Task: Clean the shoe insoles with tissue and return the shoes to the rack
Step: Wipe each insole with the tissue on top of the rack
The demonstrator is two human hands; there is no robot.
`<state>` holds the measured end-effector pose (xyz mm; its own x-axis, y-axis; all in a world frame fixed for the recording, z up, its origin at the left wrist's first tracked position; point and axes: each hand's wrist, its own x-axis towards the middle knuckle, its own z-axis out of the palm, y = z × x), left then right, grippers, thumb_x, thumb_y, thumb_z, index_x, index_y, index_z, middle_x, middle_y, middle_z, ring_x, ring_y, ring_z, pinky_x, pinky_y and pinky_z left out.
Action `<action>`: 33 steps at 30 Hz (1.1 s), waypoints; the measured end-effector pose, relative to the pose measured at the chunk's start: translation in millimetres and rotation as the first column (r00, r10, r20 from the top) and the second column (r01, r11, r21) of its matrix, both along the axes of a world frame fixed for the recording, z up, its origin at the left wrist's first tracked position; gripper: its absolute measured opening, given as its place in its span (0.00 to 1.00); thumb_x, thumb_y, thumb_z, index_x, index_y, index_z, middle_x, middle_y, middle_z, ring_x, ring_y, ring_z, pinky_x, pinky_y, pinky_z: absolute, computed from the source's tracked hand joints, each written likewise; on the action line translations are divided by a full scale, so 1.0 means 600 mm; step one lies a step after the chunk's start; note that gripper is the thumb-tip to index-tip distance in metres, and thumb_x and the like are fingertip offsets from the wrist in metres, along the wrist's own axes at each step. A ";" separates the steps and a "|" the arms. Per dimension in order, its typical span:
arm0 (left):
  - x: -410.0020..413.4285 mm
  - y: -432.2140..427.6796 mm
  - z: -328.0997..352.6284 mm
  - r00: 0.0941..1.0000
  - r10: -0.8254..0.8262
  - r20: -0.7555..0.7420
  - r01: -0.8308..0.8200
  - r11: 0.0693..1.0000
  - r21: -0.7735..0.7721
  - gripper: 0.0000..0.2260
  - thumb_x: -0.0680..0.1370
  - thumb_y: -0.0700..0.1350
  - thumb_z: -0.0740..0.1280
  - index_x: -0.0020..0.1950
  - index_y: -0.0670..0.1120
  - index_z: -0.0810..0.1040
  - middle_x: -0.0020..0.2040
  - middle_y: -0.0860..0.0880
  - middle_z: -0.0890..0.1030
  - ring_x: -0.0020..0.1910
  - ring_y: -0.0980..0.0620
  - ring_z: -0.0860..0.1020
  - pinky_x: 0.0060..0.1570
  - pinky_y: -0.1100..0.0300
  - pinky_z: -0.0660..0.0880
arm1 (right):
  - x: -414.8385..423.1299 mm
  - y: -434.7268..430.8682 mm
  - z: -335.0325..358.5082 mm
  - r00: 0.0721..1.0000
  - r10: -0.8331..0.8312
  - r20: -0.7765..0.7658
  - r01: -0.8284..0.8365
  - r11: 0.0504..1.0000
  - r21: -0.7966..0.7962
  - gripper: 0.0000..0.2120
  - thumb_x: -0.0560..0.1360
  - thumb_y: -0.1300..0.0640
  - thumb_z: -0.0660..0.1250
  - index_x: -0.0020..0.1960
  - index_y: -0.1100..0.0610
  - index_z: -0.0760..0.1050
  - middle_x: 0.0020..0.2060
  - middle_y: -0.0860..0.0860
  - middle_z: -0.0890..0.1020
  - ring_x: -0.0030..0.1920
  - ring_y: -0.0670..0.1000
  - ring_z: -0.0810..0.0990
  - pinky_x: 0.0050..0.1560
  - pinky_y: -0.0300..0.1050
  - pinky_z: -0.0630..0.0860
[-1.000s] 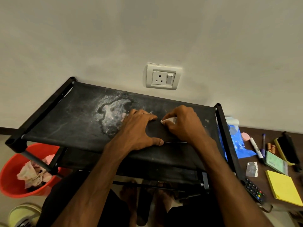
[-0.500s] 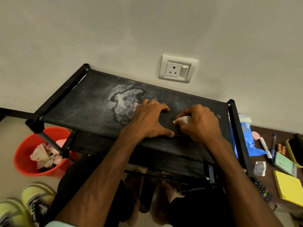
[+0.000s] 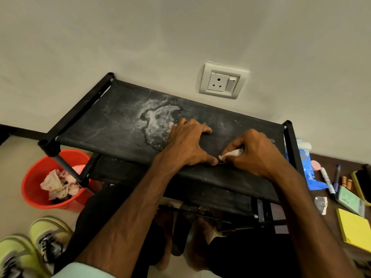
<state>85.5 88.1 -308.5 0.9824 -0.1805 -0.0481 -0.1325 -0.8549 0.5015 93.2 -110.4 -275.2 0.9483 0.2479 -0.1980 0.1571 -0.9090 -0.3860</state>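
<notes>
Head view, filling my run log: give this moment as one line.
left hand: presses rack top | right hand: pinches tissue against rack top | shoes: on floor

A room in a home. A fabric shoe rack [image 3: 124, 125] stands against a plain wall [image 3: 120, 37] below a socket [image 3: 222, 81]. Sneakers [image 3: 46, 237] sit on the floor [image 3: 12, 177].

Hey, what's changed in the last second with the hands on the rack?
The right hand, gripping the tissue, slid slightly toward the near edge of the rack, close to the thumb of the left hand. The left hand stayed pressed on the top. Nothing was taken or let go. The camera shifted, bringing the shoes into view.
</notes>
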 end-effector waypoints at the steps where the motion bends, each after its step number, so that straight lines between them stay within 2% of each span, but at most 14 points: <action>1: 0.001 0.001 -0.001 1.000 -0.003 -0.002 0.003 1.000 -0.002 0.43 0.61 0.67 0.79 0.74 0.55 0.72 0.71 0.52 0.72 0.71 0.47 0.65 0.71 0.46 0.64 | -0.004 0.000 0.003 1.000 0.004 0.001 -0.004 1.000 -0.008 0.06 0.68 0.47 0.77 0.42 0.35 0.85 0.40 0.40 0.86 0.44 0.47 0.84 0.48 0.55 0.84; 6: 0.003 0.002 -0.002 1.000 -0.006 -0.006 0.006 1.000 0.000 0.43 0.61 0.66 0.79 0.73 0.56 0.72 0.72 0.52 0.71 0.71 0.47 0.64 0.71 0.47 0.65 | -0.006 0.011 0.000 0.997 -0.035 0.070 0.038 0.999 -0.032 0.02 0.70 0.48 0.78 0.42 0.42 0.86 0.41 0.42 0.85 0.43 0.46 0.83 0.48 0.53 0.83; 10: 0.002 0.000 0.003 1.000 -0.005 -0.013 0.005 1.000 0.005 0.42 0.62 0.65 0.79 0.73 0.56 0.72 0.71 0.51 0.71 0.71 0.46 0.64 0.70 0.46 0.66 | 0.009 0.031 -0.011 0.978 -0.116 0.172 0.115 0.993 0.015 0.06 0.71 0.50 0.77 0.48 0.42 0.85 0.46 0.47 0.86 0.46 0.50 0.83 0.49 0.54 0.83; 14: 0.001 0.002 0.000 1.000 -0.016 -0.007 0.016 1.000 0.020 0.41 0.63 0.66 0.79 0.73 0.56 0.72 0.71 0.50 0.71 0.71 0.46 0.63 0.70 0.47 0.65 | 0.033 0.056 -0.020 0.945 -0.189 0.267 0.175 0.982 0.077 0.06 0.73 0.52 0.74 0.50 0.45 0.86 0.47 0.50 0.87 0.49 0.55 0.84 0.51 0.55 0.82; 17: 0.002 0.001 -0.002 1.000 -0.017 -0.018 0.018 0.999 0.027 0.42 0.62 0.67 0.78 0.73 0.56 0.71 0.72 0.50 0.70 0.71 0.46 0.63 0.71 0.46 0.65 | 0.040 0.061 -0.019 0.959 -0.115 0.258 0.104 0.993 0.057 0.08 0.75 0.55 0.73 0.52 0.47 0.86 0.47 0.52 0.87 0.49 0.55 0.84 0.51 0.54 0.82; 22: 0.005 0.001 -0.003 1.000 -0.010 -0.028 0.009 1.000 -0.015 0.43 0.60 0.65 0.80 0.73 0.55 0.72 0.69 0.50 0.73 0.69 0.45 0.66 0.68 0.46 0.67 | 0.006 0.045 -0.021 0.986 0.106 0.126 -0.121 0.985 0.119 0.08 0.73 0.56 0.76 0.49 0.46 0.87 0.45 0.47 0.88 0.45 0.46 0.85 0.49 0.51 0.84; 25: 0.004 0.002 -0.001 1.000 -0.021 -0.011 0.021 1.000 -0.003 0.45 0.58 0.66 0.80 0.72 0.55 0.72 0.67 0.49 0.73 0.67 0.45 0.67 0.67 0.46 0.69 | -0.003 0.037 -0.015 0.986 0.142 0.081 -0.150 0.983 0.106 0.07 0.73 0.55 0.76 0.49 0.46 0.87 0.46 0.46 0.88 0.46 0.45 0.85 0.50 0.51 0.84; 27: 0.002 0.002 -0.001 1.000 -0.023 -0.022 0.023 1.000 0.004 0.45 0.60 0.66 0.80 0.73 0.54 0.71 0.69 0.49 0.72 0.68 0.45 0.66 0.68 0.46 0.68 | 0.000 0.041 -0.012 0.989 0.121 0.086 -0.125 0.991 0.048 0.08 0.72 0.51 0.77 0.51 0.43 0.86 0.48 0.46 0.87 0.47 0.47 0.84 0.50 0.53 0.84; 30: 0.002 0.004 0.001 0.999 -0.020 -0.034 0.020 1.000 0.011 0.44 0.61 0.66 0.80 0.74 0.55 0.71 0.70 0.48 0.71 0.69 0.44 0.65 0.68 0.45 0.68 | 0.008 0.055 -0.016 0.980 0.048 0.194 -0.043 0.999 -0.029 0.11 0.72 0.49 0.77 0.54 0.40 0.85 0.49 0.48 0.87 0.47 0.51 0.84 0.49 0.53 0.84; 33: 0.001 0.005 0.002 0.999 -0.025 -0.036 0.026 0.999 0.019 0.43 0.62 0.66 0.79 0.73 0.55 0.71 0.70 0.48 0.70 0.70 0.45 0.64 0.69 0.45 0.67 | 0.025 0.061 -0.021 0.958 -0.046 0.282 0.045 0.999 0.012 0.10 0.73 0.49 0.76 0.53 0.41 0.85 0.47 0.49 0.86 0.48 0.53 0.84 0.49 0.54 0.83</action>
<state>86.4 91.2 -307.1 0.9751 -0.2041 -0.0868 -0.1368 -0.8613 0.4893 108.1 -73.9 -288.1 0.9757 0.2037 0.0801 0.2189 -0.9157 -0.3370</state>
